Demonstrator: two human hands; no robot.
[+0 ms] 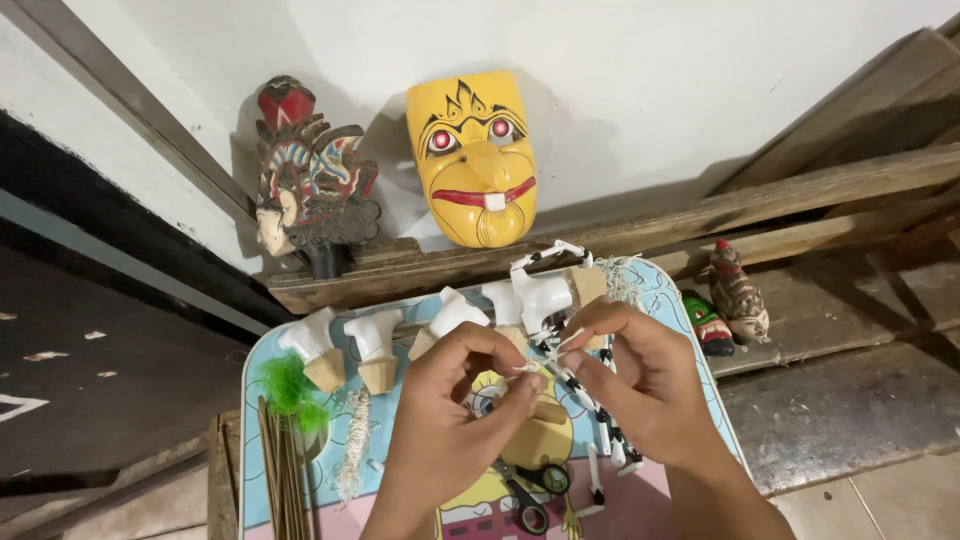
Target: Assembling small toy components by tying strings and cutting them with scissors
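My left hand [455, 400] and my right hand [640, 375] meet above a small table with a cartoon print [255, 400]. Their fingertips pinch thin white string [548, 352] tied around a white puppet figure [545, 295] with black-and-white spotted jointed arms [600, 420] that hang down between the hands. Several other white-painted puppet torsos on bare wooden bases [375, 350] lie in a row along the table's far edge. A pair of black-handled scissors [530, 490] lies on the table below my hands.
A tuft of green fibre [290, 385], a bundle of thin sticks [285, 480] and a twist of pale twine [352, 450] lie at the table's left. A yellow carved mask [475, 155] and a painted puppet head [305, 180] lean on the wall. Two small painted heads [730, 295] rest on wooden planks.
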